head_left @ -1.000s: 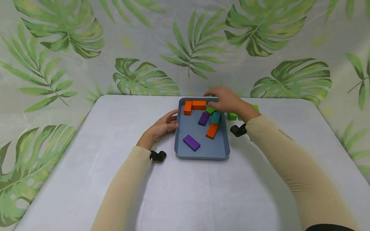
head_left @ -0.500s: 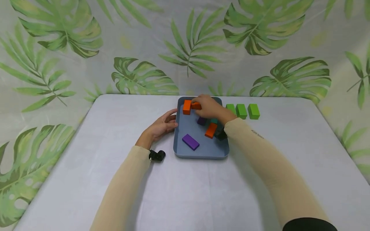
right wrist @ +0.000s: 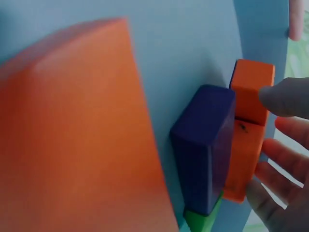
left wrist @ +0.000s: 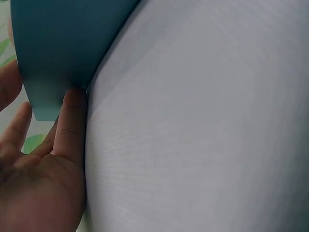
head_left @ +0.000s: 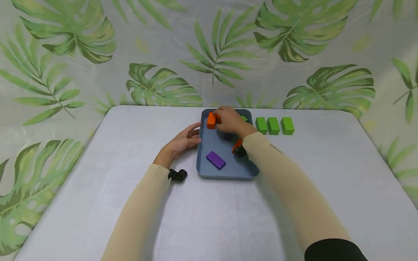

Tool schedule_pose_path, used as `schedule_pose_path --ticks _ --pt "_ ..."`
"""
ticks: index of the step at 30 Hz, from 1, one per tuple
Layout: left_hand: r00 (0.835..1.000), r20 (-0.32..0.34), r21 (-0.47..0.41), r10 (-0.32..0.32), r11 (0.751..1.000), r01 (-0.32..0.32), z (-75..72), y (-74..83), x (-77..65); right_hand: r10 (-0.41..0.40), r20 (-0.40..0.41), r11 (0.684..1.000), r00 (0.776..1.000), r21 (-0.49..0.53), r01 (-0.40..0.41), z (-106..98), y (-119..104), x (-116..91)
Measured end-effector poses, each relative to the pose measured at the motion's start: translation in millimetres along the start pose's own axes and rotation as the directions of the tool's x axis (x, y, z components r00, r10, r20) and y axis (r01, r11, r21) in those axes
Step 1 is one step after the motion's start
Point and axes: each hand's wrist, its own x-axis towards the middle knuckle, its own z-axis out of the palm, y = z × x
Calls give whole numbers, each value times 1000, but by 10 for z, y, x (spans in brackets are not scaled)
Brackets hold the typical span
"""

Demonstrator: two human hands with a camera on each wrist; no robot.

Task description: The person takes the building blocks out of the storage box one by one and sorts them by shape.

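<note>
In the head view my left hand (head_left: 179,145) lies along the left wall of a blue-grey tray (head_left: 209,174), and the left wrist view shows its straight fingers touching the outer wall. My right hand (head_left: 230,120) is over the tray's far end. Its thumb tip overlaps an orange block (right wrist: 253,89) in the right wrist view, with the other fingers beside a second orange block (right wrist: 244,159) that abuts it. I cannot tell whether these fingers pinch a block. A dark purple block (right wrist: 205,145) stands just in front, with a green block (right wrist: 203,220) partly showing below it.
Another purple block (head_left: 216,160) lies in the tray's near half. One more orange block (head_left: 236,145) is partly hidden by the black wrist camera (head_left: 240,151). Three green blocks (head_left: 273,126) stand in a row on the white table (head_left: 310,163), right of the tray.
My right hand has come down from the tray's far right rim and moved left to the orange blocks, uncovering the green blocks on the table. The left hand stays at the tray's wall.
</note>
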Motion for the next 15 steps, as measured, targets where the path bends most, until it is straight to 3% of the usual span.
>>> schedule_pose_path --ticks 15 --pt "1000 0 -1 15 1000 -15 5 -15 12 35 -96 998 995 -52 -40 162 -66 59"
